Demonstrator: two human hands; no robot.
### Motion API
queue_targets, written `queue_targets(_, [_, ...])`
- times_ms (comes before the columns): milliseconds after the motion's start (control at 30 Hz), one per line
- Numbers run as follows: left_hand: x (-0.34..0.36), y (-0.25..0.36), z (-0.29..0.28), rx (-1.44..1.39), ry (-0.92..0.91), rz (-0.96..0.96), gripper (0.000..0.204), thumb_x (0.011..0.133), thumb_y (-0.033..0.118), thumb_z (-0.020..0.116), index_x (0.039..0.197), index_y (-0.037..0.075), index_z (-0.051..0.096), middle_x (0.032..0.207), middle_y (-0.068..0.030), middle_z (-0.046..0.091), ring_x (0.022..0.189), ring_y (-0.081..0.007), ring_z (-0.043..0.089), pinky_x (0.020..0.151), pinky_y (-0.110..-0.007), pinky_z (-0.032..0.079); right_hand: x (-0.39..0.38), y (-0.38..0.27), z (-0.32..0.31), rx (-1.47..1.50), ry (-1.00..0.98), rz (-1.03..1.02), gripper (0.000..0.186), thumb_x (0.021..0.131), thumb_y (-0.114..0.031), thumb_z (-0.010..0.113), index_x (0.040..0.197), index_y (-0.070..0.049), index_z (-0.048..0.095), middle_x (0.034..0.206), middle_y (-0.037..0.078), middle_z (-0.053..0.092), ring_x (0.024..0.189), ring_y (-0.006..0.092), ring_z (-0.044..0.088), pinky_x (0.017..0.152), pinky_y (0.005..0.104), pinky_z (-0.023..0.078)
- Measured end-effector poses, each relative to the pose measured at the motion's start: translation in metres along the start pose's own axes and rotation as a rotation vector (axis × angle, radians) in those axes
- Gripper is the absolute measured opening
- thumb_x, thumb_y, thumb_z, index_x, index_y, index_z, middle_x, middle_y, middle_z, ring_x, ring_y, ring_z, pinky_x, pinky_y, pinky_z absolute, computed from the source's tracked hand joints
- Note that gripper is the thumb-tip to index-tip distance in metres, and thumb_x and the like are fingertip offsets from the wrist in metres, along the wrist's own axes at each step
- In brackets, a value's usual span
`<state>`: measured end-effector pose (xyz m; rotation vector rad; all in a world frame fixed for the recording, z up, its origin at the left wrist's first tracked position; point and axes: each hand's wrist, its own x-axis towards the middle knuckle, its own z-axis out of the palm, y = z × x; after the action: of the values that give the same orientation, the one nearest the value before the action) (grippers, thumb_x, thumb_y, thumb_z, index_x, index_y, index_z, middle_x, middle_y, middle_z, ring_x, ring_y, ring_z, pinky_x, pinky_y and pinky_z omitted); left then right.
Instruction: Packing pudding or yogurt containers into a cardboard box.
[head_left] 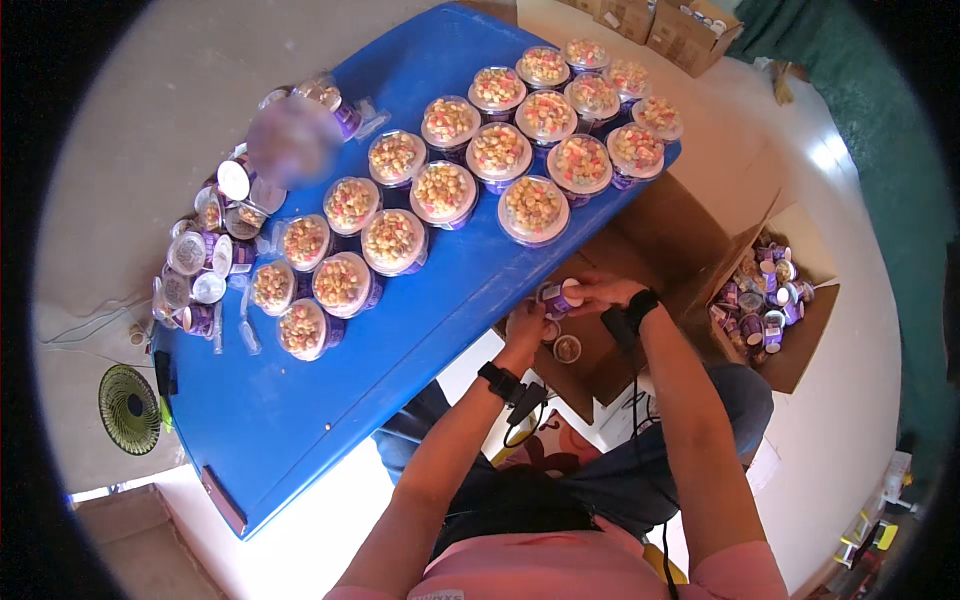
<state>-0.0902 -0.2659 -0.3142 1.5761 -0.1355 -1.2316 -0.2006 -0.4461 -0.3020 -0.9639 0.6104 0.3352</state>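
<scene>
Pink shirt (540,560) framed foreground. Blue counter (270,420) stretched beyond, bearing rows of dome-lidded snack tubs (443,190); open carton (650,255) sat below its near edge. Left hand (526,324) curled close by, grip impossible to tell; right hand (608,290) closed fingers around small purple cup (553,297) over carton. Step in hand looked like handling loose cups; next move likely called for steady two-handed control.

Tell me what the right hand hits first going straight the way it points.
From the right hand, the purple cup between both hands comes first, apparently right against it. Past that, roughly in line, the left hand; depth is unclear.
</scene>
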Motion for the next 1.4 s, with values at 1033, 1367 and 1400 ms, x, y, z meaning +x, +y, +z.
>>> queue_targets(1033, [-0.037, -0.009, -0.025, 0.449, -0.135, 0.112, 0.027, 0.094, 0.023, 0.059, 0.112, 0.003, 0.061, 0.102, -0.0061, 0.066, 0.095, -0.0131, 0.060, 0.086, -0.029, 0.047, 0.071, 0.188, -0.074, -1.281, 0.055, 0.647, 0.053, 0.080, -0.040, 0.069, 0.122, -0.008, 0.061, 0.114, 0.011, 0.064, 0.106, 0.0257, 0.060, 0.091, 0.0377, 0.046])
queue_targets(1367, [-0.179, 0.110, -0.021, 0.647, 0.071, 0.869, 0.028, 0.078, 0.006, 0.072, 0.105, 0.005, 0.065, 0.096, -0.0127, 0.064, 0.084, -0.0272, 0.063, 0.073, -0.034, 0.051, 0.117, 0.173, -0.103, -1.024, 0.486, 0.281, 0.046, 0.082, -0.037, 0.067, 0.117, -0.007, 0.064, 0.112, 0.011, 0.064, 0.105, 0.0262, 0.059, 0.091, 0.0362, 0.046])
queue_targets(1400, [-0.191, 0.120, -0.033, 0.738, 0.269, 1.012, 0.034, 0.073, 0.005, 0.076, 0.105, 0.004, 0.065, 0.095, -0.0114, 0.063, 0.091, -0.0287, 0.061, 0.081, -0.038, 0.049, 0.154, 0.165, -0.070, -0.986, 0.470, 0.226, 0.045, 0.082, -0.037, 0.066, 0.116, -0.007, 0.064, 0.111, 0.011, 0.064, 0.105, 0.0262, 0.059, 0.091, 0.0361, 0.046])
